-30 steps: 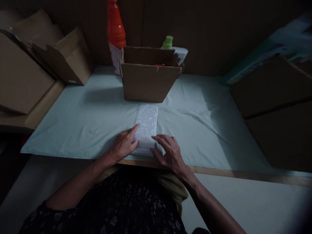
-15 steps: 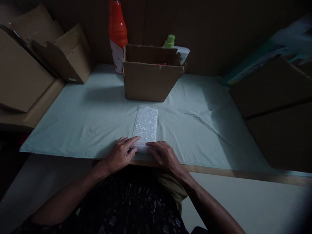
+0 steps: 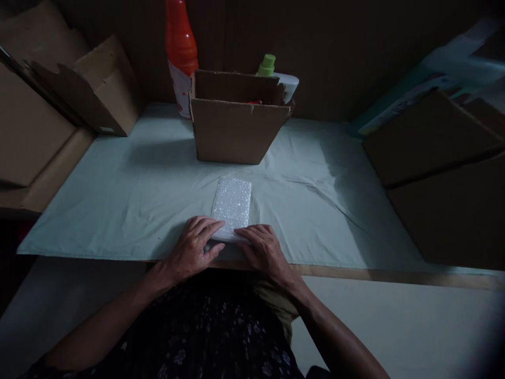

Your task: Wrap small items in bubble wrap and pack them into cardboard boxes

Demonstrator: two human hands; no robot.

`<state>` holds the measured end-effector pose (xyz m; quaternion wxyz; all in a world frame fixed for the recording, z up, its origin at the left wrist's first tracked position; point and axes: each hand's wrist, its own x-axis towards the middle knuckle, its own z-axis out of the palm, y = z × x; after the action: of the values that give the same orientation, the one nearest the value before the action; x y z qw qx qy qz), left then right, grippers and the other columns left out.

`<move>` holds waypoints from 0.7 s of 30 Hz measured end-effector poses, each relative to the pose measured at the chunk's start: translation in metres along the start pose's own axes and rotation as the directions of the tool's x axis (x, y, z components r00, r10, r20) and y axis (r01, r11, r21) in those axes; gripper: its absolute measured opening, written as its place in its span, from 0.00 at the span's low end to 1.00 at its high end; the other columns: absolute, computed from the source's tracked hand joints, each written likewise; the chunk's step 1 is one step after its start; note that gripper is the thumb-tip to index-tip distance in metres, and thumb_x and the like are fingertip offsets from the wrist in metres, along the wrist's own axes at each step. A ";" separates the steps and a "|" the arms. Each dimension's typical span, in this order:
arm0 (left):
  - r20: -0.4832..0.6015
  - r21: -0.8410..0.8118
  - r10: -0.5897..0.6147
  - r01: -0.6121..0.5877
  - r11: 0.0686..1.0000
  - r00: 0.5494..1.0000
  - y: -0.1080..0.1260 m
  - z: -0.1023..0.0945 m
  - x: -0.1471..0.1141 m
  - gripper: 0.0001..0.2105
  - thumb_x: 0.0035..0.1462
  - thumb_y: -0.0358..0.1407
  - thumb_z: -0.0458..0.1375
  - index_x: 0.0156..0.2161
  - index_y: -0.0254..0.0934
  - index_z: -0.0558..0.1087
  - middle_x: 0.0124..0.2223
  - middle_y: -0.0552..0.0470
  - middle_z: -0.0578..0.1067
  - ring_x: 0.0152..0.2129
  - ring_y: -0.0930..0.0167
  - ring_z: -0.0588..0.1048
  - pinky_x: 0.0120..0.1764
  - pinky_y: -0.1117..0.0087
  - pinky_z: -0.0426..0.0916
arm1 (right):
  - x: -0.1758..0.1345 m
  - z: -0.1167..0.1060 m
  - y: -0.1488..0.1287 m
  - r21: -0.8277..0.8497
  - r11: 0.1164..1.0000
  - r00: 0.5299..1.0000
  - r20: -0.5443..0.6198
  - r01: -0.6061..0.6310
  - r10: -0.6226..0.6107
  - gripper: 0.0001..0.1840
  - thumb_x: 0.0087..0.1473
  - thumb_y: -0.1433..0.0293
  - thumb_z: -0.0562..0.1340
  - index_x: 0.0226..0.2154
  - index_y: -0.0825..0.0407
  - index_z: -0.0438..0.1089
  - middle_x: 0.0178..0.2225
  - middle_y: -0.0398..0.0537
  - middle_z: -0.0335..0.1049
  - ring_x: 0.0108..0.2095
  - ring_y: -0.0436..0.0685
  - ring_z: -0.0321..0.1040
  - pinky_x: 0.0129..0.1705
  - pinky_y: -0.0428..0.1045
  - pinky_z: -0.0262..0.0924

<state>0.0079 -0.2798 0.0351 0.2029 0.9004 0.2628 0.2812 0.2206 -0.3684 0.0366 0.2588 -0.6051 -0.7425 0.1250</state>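
Note:
A flat, rectangular piece of clear bubble wrap [image 3: 232, 202] lies on the pale green cloth [image 3: 158, 184] near the table's front edge. My left hand [image 3: 198, 242] presses its fingertips on the near left corner, with the thumb stretched out below the near edge. On the near right corner rest the fingertips of my right hand [image 3: 262, 245], the thumb lower and partly shaded. Fingers of both hands are extended rather than wrapped round it. Whether something lies inside the bubble wrap I cannot tell.
Behind the wrap stands an open cardboard box [image 3: 232, 131] with something red inside. An orange-red bottle [image 3: 181, 47] and a white bottle with a green cap [image 3: 268, 63] stand behind it. Cardboard boxes line the left [image 3: 114, 100] and right [image 3: 445, 200] sides.
The bubble wrap looks shorter, its far edge nearer to me and its near edge slightly farther away. My thumbs have come away from the near edge. The whole view has shifted slightly.

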 end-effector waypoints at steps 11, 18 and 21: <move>-0.023 0.117 -0.132 0.134 0.984 0.991 -0.009 0.016 0.015 0.16 0.64 0.31 0.54 0.56 0.34 0.72 0.51 0.42 0.77 0.48 0.61 0.74 0.52 0.56 0.70 | -0.002 0.002 0.004 -0.190 0.980 0.995 -0.070 0.062 -0.076 0.19 0.59 0.68 0.66 0.53 0.50 0.71 0.54 0.57 0.74 0.51 0.65 0.70 0.49 0.59 0.61; 0.004 0.020 -0.013 0.013 1.000 1.000 0.002 -0.001 -0.002 0.16 0.65 0.32 0.55 0.57 0.35 0.70 0.49 0.45 0.78 0.47 0.64 0.73 0.51 0.59 0.70 | 0.004 -0.002 0.007 0.061 0.998 1.000 -0.012 -0.018 0.019 0.15 0.64 0.69 0.61 0.53 0.50 0.70 0.40 0.49 0.80 0.39 0.58 0.74 0.45 0.55 0.62; -0.016 0.044 -0.068 0.068 0.997 0.998 -0.004 0.005 0.005 0.16 0.64 0.31 0.55 0.55 0.33 0.71 0.46 0.45 0.79 0.43 0.63 0.74 0.49 0.59 0.70 | 0.001 -0.006 0.004 -0.003 0.999 0.997 -0.055 -0.053 0.053 0.16 0.64 0.69 0.61 0.53 0.52 0.70 0.46 0.53 0.78 0.42 0.60 0.74 0.45 0.55 0.63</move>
<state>0.0126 -0.2751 0.0317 0.1904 0.8931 0.3010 0.2748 0.2272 -0.3670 0.0396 0.2745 -0.6283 -0.7190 0.1134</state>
